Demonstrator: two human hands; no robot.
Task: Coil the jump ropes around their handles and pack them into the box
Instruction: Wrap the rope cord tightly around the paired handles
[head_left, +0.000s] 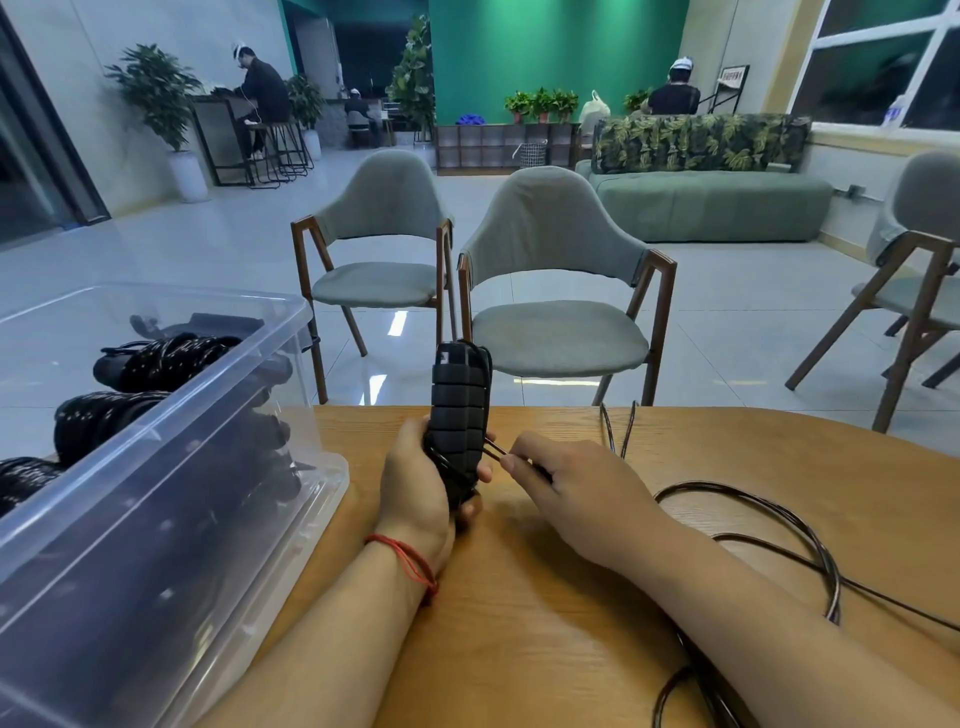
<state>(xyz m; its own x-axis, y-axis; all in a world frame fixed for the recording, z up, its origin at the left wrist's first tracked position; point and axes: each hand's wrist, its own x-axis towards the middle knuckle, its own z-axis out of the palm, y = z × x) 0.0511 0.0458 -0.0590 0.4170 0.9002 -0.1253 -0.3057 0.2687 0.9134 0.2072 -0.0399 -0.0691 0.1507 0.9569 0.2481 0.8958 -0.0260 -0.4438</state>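
1. A green-walled lounge with grey chairs (556, 291) lies beyond a wooden tabletop (545, 597).
2. The left grip (415, 483) is clenched around the paired black handles (460, 395), held upright near the tabletop's far edge, with some rope crossing their lower end.
3. The right grip (576, 483) pinches the doubled rope (834, 592) just beside the handles. The rest trails in loose loops across the tabletop to the right.
4. To wind well, keep the strands taut, lay each turn snug against the last, and feed slack gradually so the loops don't snag.
5. The clear box (171, 410), holding coiled ropes (156, 358), sits just left of the handles. The open tabletop on the right gives winding room, though the rope runs past the near edge.
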